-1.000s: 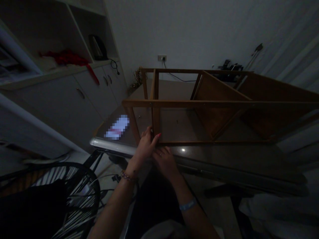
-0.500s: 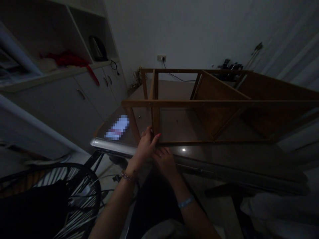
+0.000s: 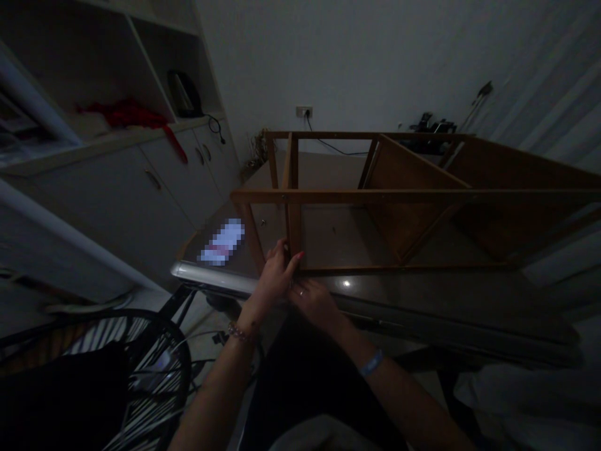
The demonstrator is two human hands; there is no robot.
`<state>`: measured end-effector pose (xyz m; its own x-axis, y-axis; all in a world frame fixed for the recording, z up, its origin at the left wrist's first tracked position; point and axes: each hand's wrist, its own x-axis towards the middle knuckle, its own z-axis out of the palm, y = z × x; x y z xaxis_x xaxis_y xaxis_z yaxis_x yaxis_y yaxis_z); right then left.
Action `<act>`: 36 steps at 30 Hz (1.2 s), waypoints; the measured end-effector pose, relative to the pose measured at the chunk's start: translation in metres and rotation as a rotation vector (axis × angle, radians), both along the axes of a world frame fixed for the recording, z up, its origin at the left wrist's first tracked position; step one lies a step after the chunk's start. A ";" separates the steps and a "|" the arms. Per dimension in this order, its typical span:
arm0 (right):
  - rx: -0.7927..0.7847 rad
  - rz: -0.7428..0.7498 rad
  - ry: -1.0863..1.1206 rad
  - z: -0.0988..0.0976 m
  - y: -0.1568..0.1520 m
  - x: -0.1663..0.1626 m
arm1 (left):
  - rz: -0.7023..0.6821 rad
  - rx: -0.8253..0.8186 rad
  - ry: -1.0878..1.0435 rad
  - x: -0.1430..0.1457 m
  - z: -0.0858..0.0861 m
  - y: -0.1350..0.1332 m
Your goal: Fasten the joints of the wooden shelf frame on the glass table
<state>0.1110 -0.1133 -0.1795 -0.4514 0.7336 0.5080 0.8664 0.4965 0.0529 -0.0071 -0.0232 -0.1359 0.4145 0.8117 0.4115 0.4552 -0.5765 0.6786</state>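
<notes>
A brown wooden shelf frame (image 3: 357,196) lies on its side on the table. My left hand (image 3: 275,272) is closed round the near end of a wooden crossbar (image 3: 293,225) towards the frame's left end, with the thumb on the right side. Close below it, my right hand (image 3: 317,305) has its fingers drawn together at the frame's near bottom rail (image 3: 357,270). Its fingertips are partly behind my left hand, and what they hold cannot be made out. A small metal piece (image 3: 263,222) lies on the tabletop inside the frame, and a small dark piece (image 3: 333,229) is further right.
A blurred-out bright phone-like object (image 3: 223,241) lies at the table's left corner. A black corded chair (image 3: 154,376) stands at the lower left. White cabinets (image 3: 169,166) line the left side, with a kettle (image 3: 183,94) and red cloth (image 3: 129,113) on top.
My right wrist and forearm have swung out to the right, while the fingertips stay at the near rail. My left hand keeps its hold on the crossbar.
</notes>
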 end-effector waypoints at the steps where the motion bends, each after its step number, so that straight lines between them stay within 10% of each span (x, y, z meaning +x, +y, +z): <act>1: -0.008 0.021 -0.027 0.002 0.001 0.002 | -0.002 0.004 -0.005 0.000 0.000 0.000; 14: -0.098 0.188 -0.265 0.038 0.009 0.015 | -0.001 -0.002 0.007 0.001 0.000 0.000; 36: 0.033 0.067 -0.029 0.006 0.007 0.006 | 0.006 -0.030 0.010 0.002 0.000 -0.001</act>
